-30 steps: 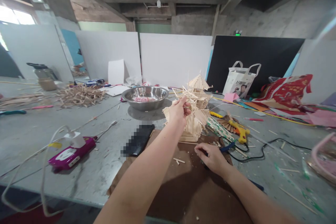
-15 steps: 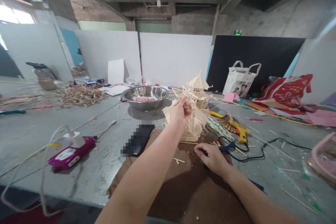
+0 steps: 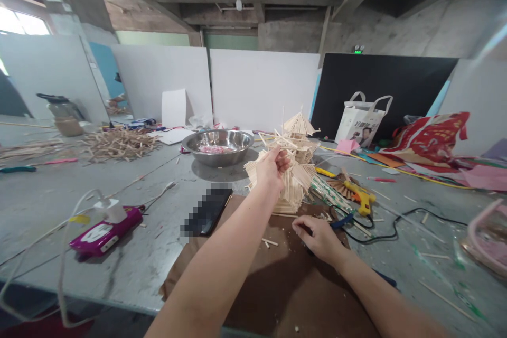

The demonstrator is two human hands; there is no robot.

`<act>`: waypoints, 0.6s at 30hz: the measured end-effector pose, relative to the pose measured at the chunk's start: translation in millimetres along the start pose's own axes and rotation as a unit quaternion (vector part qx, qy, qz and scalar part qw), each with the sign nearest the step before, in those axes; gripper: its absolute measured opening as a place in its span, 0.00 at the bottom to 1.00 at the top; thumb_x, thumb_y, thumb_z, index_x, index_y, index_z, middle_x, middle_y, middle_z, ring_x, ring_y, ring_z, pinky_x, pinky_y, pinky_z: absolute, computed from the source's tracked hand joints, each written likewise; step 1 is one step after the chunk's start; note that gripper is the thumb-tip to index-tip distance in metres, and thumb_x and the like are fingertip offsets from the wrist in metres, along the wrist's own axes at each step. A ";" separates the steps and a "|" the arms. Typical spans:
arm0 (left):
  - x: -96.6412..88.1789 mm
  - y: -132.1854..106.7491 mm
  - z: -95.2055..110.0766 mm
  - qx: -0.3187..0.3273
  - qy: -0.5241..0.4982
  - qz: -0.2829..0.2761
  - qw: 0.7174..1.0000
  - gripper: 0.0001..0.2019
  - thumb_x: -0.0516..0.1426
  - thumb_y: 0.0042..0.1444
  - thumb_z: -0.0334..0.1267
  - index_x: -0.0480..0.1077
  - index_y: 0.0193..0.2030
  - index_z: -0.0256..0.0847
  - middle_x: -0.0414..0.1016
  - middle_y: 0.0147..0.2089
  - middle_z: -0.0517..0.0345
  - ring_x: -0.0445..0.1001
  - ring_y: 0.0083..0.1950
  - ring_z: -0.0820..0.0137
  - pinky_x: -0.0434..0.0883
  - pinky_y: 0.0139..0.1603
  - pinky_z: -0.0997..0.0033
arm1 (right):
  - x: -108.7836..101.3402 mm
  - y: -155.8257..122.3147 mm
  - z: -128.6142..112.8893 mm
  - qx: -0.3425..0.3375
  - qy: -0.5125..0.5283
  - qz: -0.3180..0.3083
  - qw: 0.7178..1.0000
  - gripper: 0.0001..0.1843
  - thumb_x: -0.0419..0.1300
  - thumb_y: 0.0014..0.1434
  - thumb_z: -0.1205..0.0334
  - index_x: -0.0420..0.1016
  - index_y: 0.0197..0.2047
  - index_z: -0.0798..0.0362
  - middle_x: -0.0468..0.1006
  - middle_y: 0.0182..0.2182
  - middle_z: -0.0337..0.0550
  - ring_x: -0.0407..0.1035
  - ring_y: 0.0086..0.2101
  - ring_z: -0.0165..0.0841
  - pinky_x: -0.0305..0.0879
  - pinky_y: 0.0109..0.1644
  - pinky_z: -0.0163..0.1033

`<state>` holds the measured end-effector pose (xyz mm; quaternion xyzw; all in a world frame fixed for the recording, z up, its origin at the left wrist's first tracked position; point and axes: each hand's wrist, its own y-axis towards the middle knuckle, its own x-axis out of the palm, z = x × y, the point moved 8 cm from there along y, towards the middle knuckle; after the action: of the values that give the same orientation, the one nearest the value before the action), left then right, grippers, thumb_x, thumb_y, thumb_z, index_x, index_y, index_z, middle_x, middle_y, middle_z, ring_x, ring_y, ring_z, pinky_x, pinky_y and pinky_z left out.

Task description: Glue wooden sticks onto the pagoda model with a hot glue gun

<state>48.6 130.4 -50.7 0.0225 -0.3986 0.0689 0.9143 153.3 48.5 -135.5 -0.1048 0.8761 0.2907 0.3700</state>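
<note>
A model tower of thin wooden sticks [image 3: 303,174], with a pointed roof and stepped tiers, stands at the far edge of a brown board [image 3: 273,269]. My left hand [image 3: 273,166] reaches to its left upper part, fingers curled closed against it by several jutting sticks. What the fingertips pinch is hidden. My right hand [image 3: 317,237] rests on the board in front of the tower, fingers bent and closed; anything in them is hidden. Blue tool handles [image 3: 343,221] show beside it and under the forearm. Short stick pieces [image 3: 269,243] lie between my arms.
A black phone [image 3: 212,211] lies left of the board, a steel bowl [image 3: 217,156] behind it. A purple power strip [image 3: 105,235] with white cables sits at left. A yellow glue gun [image 3: 361,198] and its black cord lie right, near a pink basket [image 3: 477,227]. Far left is a stick pile [image 3: 119,145].
Both hands stay almost where they were. The whole view shifts very slightly; nothing is visibly taken up or let go.
</note>
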 end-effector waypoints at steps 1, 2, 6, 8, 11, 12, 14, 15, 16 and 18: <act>1.1 -0.4 0.4 0.001 -0.004 -0.004 1.000 0.05 0.58 0.45 0.33 0.67 0.26 0.33 0.70 0.21 0.60 0.66 0.17 0.80 0.63 0.19 0.80 | 0.0 0.0 -0.1 -0.001 0.000 -0.001 1.000 0.10 0.49 0.55 0.62 0.71 0.31 0.53 0.76 0.28 0.42 0.69 0.29 0.32 0.62 0.34 0.35; 2.2 -0.8 0.8 0.002 -0.007 -0.008 1.000 0.05 0.58 0.45 0.33 0.67 0.26 0.33 0.70 0.21 0.60 0.67 0.18 0.80 0.63 0.20 0.80 | 0.0 0.1 -0.2 0.000 0.000 -0.001 1.000 0.10 0.50 0.55 0.62 0.71 0.31 0.53 0.76 0.28 0.42 0.69 0.29 0.32 0.62 0.34 0.35; 5.1 -1.7 2.2 0.007 -0.017 -0.018 1.000 0.05 0.58 0.44 0.33 0.66 0.25 0.34 0.71 0.21 0.59 0.68 0.19 0.79 0.64 0.22 0.80 | 0.4 0.7 -1.3 0.001 -0.001 -0.004 1.000 0.10 0.50 0.55 0.63 0.71 0.32 0.53 0.76 0.28 0.42 0.69 0.29 0.31 0.61 0.34 0.35; 5.6 -2.1 2.4 0.008 -0.019 -0.020 1.000 0.05 0.59 0.44 0.33 0.66 0.25 0.34 0.71 0.21 0.59 0.68 0.19 0.78 0.65 0.22 0.79 | 1.0 0.5 -1.3 0.001 -0.003 -0.004 1.000 0.10 0.50 0.55 0.63 0.71 0.31 0.53 0.76 0.27 0.42 0.69 0.29 0.31 0.61 0.34 0.35; 5.8 -2.6 2.8 0.009 -0.019 -0.020 1.000 0.04 0.57 0.45 0.32 0.66 0.25 0.34 0.70 0.20 0.60 0.68 0.19 0.78 0.65 0.22 0.79 | 0.7 -0.6 -0.5 -0.001 -0.011 -0.002 1.000 0.10 0.49 0.55 0.62 0.71 0.31 0.53 0.76 0.27 0.42 0.69 0.29 0.31 0.62 0.34 0.35; 5.8 -2.6 3.0 0.010 -0.018 -0.020 1.000 0.04 0.57 0.46 0.32 0.66 0.25 0.34 0.70 0.20 0.60 0.69 0.19 0.78 0.65 0.22 0.79 | -0.9 -0.7 -0.7 -0.003 -0.017 0.000 1.000 0.10 0.49 0.55 0.62 0.71 0.31 0.53 0.76 0.28 0.42 0.69 0.30 0.32 0.62 0.34 0.35; 5.7 -2.2 3.3 0.012 -0.014 -0.020 1.000 0.03 0.55 0.47 0.31 0.65 0.25 0.34 0.70 0.20 0.60 0.69 0.19 0.78 0.65 0.22 0.79 | -9.5 0.6 -3.4 -0.011 -0.033 0.013 0.999 0.11 0.49 0.56 0.62 0.71 0.32 0.53 0.76 0.29 0.43 0.70 0.30 0.32 0.63 0.35 0.36; 5.7 -1.8 3.5 0.014 -0.012 -0.020 1.000 0.03 0.55 0.47 0.31 0.65 0.26 0.34 0.70 0.20 0.60 0.69 0.19 0.78 0.65 0.22 0.79 | -17.7 2.3 -6.0 -0.015 -0.042 0.031 0.999 0.11 0.49 0.56 0.61 0.71 0.32 0.53 0.77 0.29 0.44 0.70 0.31 0.32 0.63 0.35 0.36; 5.9 -1.3 3.7 0.015 -0.009 -0.021 1.000 0.03 0.54 0.48 0.31 0.65 0.26 0.34 0.70 0.20 0.59 0.69 0.19 0.78 0.65 0.21 0.79 | -28.3 4.7 -9.2 -0.018 -0.051 0.056 0.997 0.11 0.49 0.56 0.61 0.71 0.33 0.53 0.77 0.29 0.44 0.70 0.30 0.32 0.63 0.35 0.36; 6.1 -0.1 4.1 0.020 -0.003 -0.024 1.000 0.04 0.54 0.48 0.32 0.65 0.26 0.33 0.71 0.20 0.59 0.69 0.19 0.78 0.65 0.21 0.79 | -56.2 10.6 -16.8 -0.017 -0.063 0.129 0.989 0.11 0.49 0.55 0.59 0.71 0.34 0.53 0.77 0.29 0.44 0.69 0.29 0.32 0.64 0.33 0.36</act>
<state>49.7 130.5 -43.5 0.0501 -0.3990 0.0551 0.9139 178.8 45.5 -81.7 0.0213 0.8521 0.3568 0.3822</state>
